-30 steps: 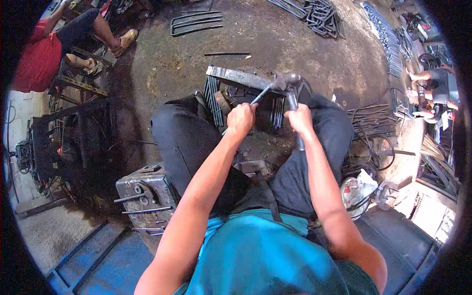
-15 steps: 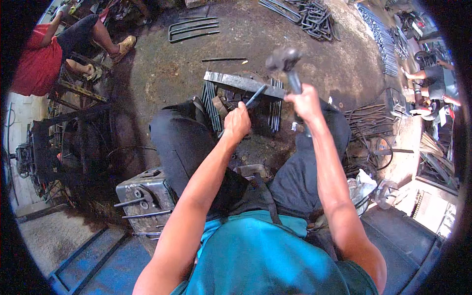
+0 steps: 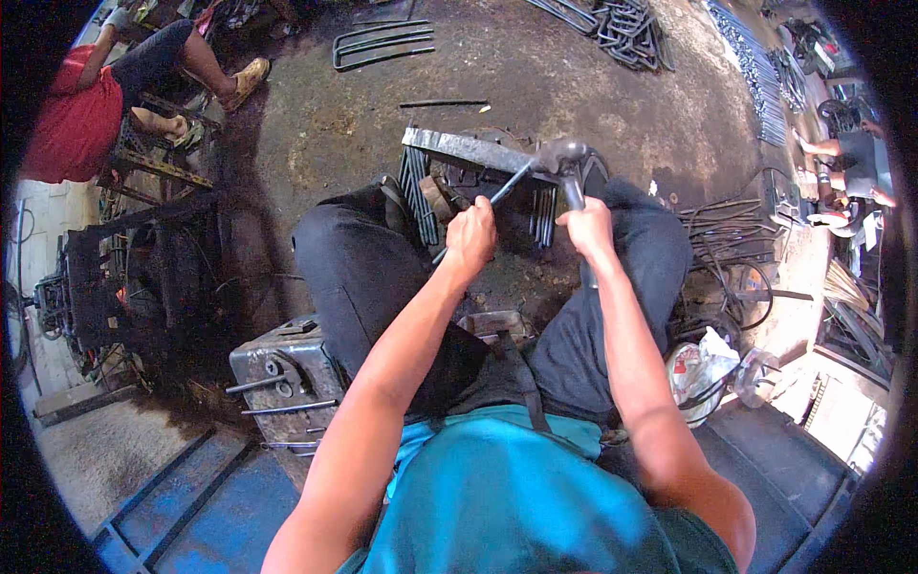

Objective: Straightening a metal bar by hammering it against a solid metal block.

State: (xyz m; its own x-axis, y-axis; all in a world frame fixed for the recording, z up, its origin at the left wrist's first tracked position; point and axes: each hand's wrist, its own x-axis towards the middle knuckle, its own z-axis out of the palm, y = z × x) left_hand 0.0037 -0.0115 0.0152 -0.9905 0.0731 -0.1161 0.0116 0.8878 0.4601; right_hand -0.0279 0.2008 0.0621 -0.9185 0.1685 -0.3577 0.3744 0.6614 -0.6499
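Observation:
My left hand [image 3: 472,235] is wrapped round a thin metal rod [image 3: 511,185], which slants up to the right. The rod's far end lies at the right part of a thick grey steel bar [image 3: 459,145] set across in front of me. My right hand [image 3: 586,230] grips the handle of a hammer [image 3: 561,156]. Its dark head is down at the bar's right end, close to the rod's tip; whether they touch I cannot tell. Below the bar stand several rods on the left [image 3: 417,196] and a smaller bunch on the right [image 3: 543,217].
Bent rods [image 3: 382,43] and a heap of bent metal pieces [image 3: 631,33] lie on the floor ahead. At my left is a metal box [image 3: 287,368] with rods through it. A person in red [image 3: 81,120] sits at the far left. Long rods [image 3: 727,230] lie at the right.
The hammer has come down from its raised position to the rod's tip at the bar's right end. My left hand still holds the rod in nearly the same place.

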